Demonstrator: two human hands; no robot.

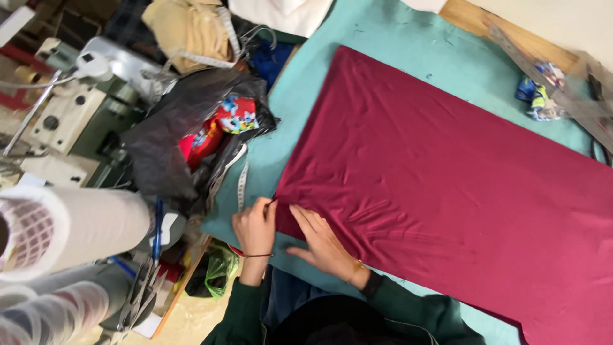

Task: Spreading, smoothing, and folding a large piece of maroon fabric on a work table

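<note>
Two hands work the near corner of a large maroon jersey cloth [447,185] spread over teal felt [383,38], lower centre. The left hand [255,227] pinches the corner; the right hand [322,243] presses flat, fingers spread. Smoothing seems underway; next needs even tension. A black plastic bag [172,140] sits left.

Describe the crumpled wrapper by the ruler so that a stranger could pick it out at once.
On the teal cloth, look past the far edge of the maroon fabric. The wrapper lies there, partly under a clear ruler: small, crumpled, blue, yellow and white.
</note>
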